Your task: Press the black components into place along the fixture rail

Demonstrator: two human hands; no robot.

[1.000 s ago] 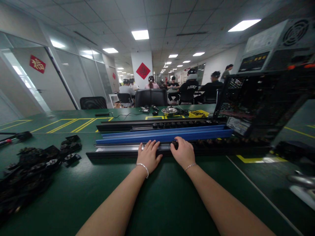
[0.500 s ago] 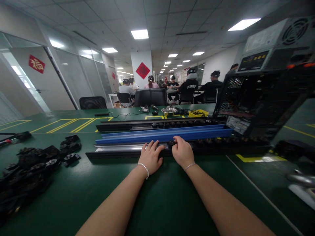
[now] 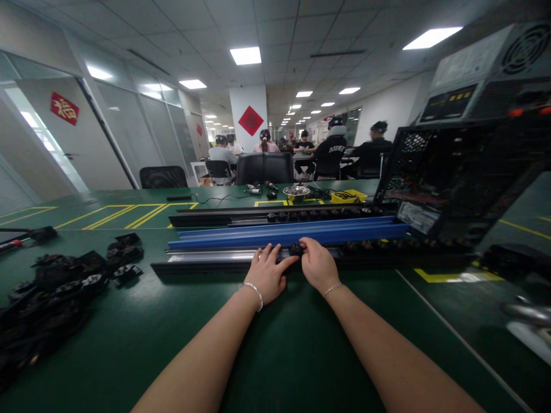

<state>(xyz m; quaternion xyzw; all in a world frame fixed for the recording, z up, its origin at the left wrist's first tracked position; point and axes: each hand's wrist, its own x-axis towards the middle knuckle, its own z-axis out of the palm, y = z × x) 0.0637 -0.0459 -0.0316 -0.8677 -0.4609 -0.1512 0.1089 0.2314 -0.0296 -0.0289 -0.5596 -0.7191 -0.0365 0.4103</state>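
A long black rail [image 3: 193,267] with a silvery inner strip lies across the green table in front of me. My left hand [image 3: 269,274] rests on it with the fingers spread, the thumb reaching toward a small round black part [image 3: 296,249]. That part sits in the channel, pinched by the fingertips of my right hand [image 3: 318,264]; its exact kind is too dark to make out. Several similar black parts [image 3: 379,245] line the rail's right half. Directly behind is a blue rail [image 3: 293,234], and past it a second black rail [image 3: 202,219] bearing more such parts.
Loose black parts [image 3: 64,281] are heaped at the left. An open computer case [image 3: 430,172] stands at the right behind the rails. Farther back are a metal bowl [image 3: 297,194] and a yellow tray [image 3: 348,197]. Several people sit at distant tables.
The small black part shows more plainly between my hands, slightly left of where it was. My left thumb has stretched toward it. The view has shifted slightly.
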